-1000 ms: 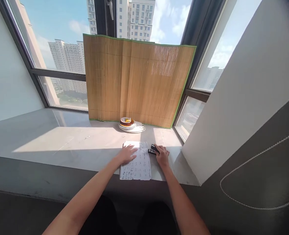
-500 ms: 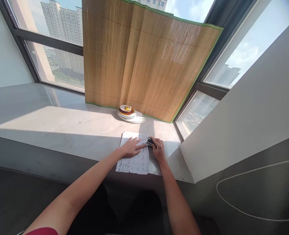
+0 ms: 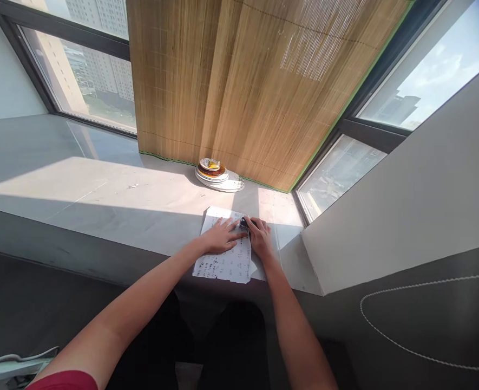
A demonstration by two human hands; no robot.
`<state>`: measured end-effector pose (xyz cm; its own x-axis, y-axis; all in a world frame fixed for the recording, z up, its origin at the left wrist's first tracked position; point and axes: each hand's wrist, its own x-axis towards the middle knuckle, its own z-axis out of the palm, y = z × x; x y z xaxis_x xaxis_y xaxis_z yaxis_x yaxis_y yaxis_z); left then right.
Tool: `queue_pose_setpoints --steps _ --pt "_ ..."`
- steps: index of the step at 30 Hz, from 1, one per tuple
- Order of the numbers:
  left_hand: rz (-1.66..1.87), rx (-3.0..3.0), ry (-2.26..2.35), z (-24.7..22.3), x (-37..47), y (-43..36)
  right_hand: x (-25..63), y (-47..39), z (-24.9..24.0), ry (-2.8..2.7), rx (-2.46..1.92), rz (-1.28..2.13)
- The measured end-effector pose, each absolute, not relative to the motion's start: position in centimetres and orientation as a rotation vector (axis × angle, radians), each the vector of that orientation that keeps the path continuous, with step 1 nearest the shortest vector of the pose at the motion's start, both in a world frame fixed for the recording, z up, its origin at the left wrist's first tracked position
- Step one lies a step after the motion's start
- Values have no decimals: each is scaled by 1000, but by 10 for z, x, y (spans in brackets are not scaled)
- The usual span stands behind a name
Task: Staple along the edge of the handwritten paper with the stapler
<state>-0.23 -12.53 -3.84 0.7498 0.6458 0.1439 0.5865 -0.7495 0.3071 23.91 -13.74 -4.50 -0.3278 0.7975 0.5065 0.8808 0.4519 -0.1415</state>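
Black stapler: mostly covered by right hand. Paper: handwriting too small to read. Bamboo blind: cropped, twelve o'clock. Cord: cropped, four o'clock.

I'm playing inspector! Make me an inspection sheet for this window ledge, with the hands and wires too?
Surface: pale ledge, partly sunlit, partly shaded.
Things: sheet of paper with handwriting, lying on the ledge; black stapler at its upper right edge.
Clutter: stack of what look like dishes beyond the paper; small pale specks on the ledge.
Hands: left hand flat on the paper, fingers spread; right hand around the stapler.
Cables: white cable at lower left; twisted or beaded cord looping at right.
Surroundings: slatted blind with green edging, dark-framed windows, tall buildings outside.
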Motion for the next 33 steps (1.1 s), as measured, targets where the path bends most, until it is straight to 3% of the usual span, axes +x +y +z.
queue_pose_setpoints --steps 33 --pt "367 2685 889 -46 -3 -122 233 -141 -37 -2229 -1505 -284"
